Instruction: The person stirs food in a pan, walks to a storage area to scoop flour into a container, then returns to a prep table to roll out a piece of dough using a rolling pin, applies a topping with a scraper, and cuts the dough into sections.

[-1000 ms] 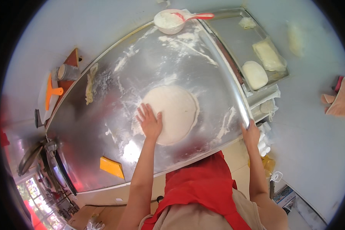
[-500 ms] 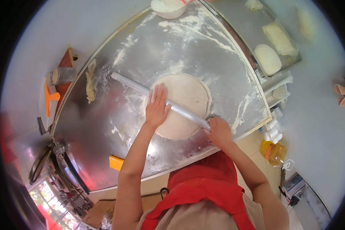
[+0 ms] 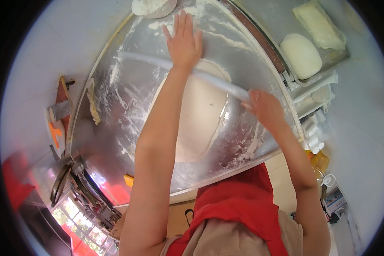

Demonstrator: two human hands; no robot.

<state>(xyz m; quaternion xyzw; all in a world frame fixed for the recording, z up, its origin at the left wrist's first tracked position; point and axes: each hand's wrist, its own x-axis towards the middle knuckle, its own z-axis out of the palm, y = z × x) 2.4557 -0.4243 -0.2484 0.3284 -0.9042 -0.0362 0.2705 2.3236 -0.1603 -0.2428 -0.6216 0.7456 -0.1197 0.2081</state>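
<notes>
A large flat sheet of dough (image 3: 196,121) lies on the floury metal worktop (image 3: 243,147). Across its far part runs a long pale rolling pin (image 3: 221,82), smeared by motion, slanting from far left to near right. My left hand (image 3: 184,42) is stretched flat past the pin with fingers spread, its wrist over the pin. Whether the palm touches the worktop cannot be told. Closed around the pin's right end is my right hand (image 3: 266,109). My left forearm hides part of the dough's left side.
A white bowl of flour (image 3: 154,7) stands at the far edge. On the right, a tray (image 3: 338,55) holds a white dough lump (image 3: 301,56) and a wrapped block (image 3: 319,25). A twisted dough strip (image 3: 93,102) lies left; a yellow scraper (image 3: 128,180) lies near the front edge.
Both hands and the rolling pin have moved away from me across the dough. My left hand now reaches beyond the pin, and the dough looks longer toward me. The view has shifted too.
</notes>
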